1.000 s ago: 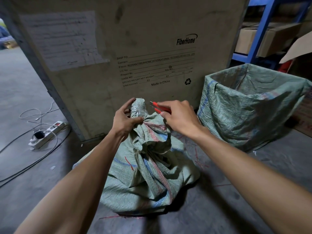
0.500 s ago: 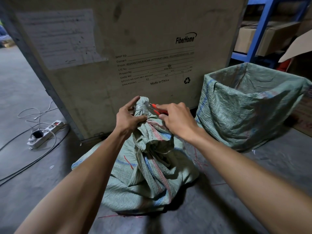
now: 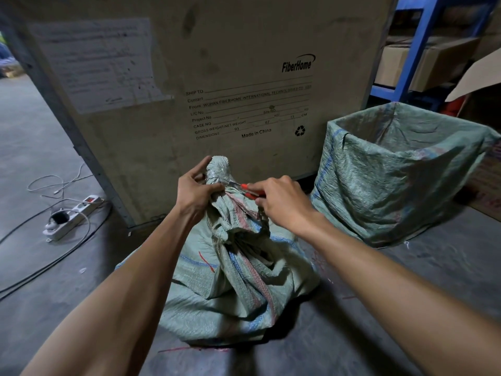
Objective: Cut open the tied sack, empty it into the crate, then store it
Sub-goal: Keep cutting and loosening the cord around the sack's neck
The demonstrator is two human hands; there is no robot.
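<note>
On the concrete floor (image 3: 406, 321), in front of a large FiberHome shipping carton (image 3: 217, 77), sits the tied green woven sack (image 3: 238, 289), its neck bunched upward and wound with clear tape. The left hand (image 3: 196, 189) is closed around that neck just below the taped knot (image 3: 218, 169), index finger raised. The right hand (image 3: 282, 203) pinches a red-handled cutter (image 3: 245, 189), whose metal tip touches the base of the knot. To the right stands a crate lined with a green woven bag (image 3: 393, 172), mouth open, near the sack but apart. A white power strip (image 3: 71, 217) with cables lies on the left.
</note>
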